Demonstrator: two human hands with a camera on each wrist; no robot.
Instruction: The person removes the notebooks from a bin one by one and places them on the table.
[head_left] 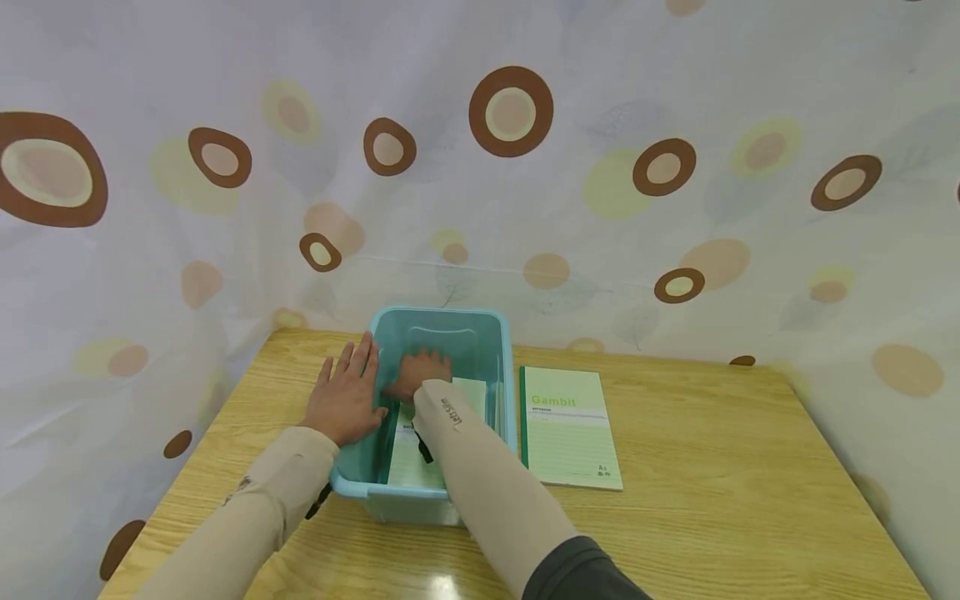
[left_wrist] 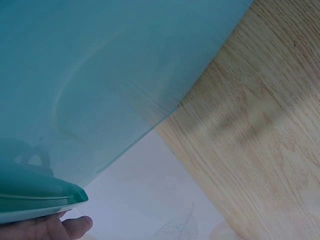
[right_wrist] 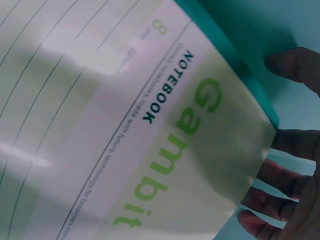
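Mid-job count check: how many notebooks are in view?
2. One notebook lies inside the blue bin; the other notebook lies on the table, right of the bin. More may be hidden inside.

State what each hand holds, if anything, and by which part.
No clear hold: the right hand has fingers at the top edge of the notebook inside the bin, thumb apart; the left hand rests against the bin's left rim.

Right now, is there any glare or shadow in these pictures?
Head view: a bright glare spot on the table at the bottom edge; left wrist view: a soft-edged dark shadow across the tabletop; right wrist view: whitish glare on the notebook.
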